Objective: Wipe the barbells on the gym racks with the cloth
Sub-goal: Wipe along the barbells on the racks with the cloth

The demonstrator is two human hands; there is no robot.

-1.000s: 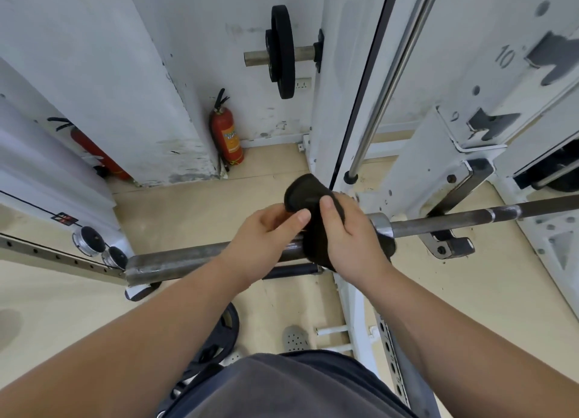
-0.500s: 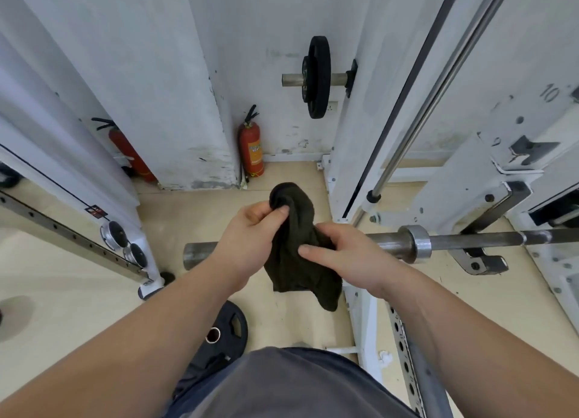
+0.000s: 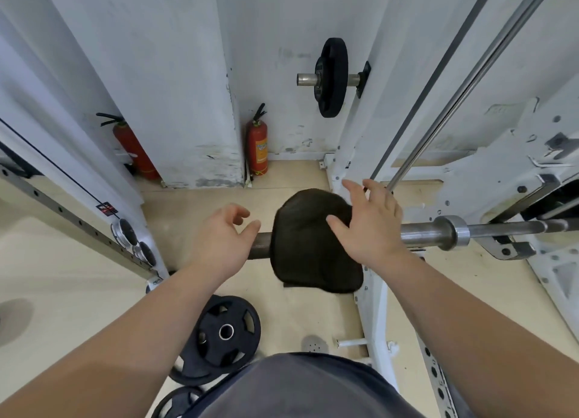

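Note:
A steel barbell (image 3: pixel 423 231) lies across the white rack (image 3: pixel 507 179), its sleeve end pointing left. A dark cloth (image 3: pixel 308 248) is draped over the sleeve, hanging down on both sides. My right hand (image 3: pixel 366 226) rests with spread fingers on the cloth's right edge, thumb on the fabric. My left hand (image 3: pixel 224 239) hovers just left of the cloth, over the sleeve's end, fingers loosely curled and apart, holding nothing.
Black weight plates (image 3: pixel 227 331) lie on the floor below my left arm. A plate (image 3: pixel 332 76) hangs on a wall peg. Two red fire extinguishers (image 3: pixel 258 143) stand by the white pillar. A slanted steel guide rod (image 3: pixel 463 79) runs up on the right.
Both hands held the cloth bunched beside the sleeve; now it lies spread over the sleeve. My left hand has let go and my right hand lies flat on it.

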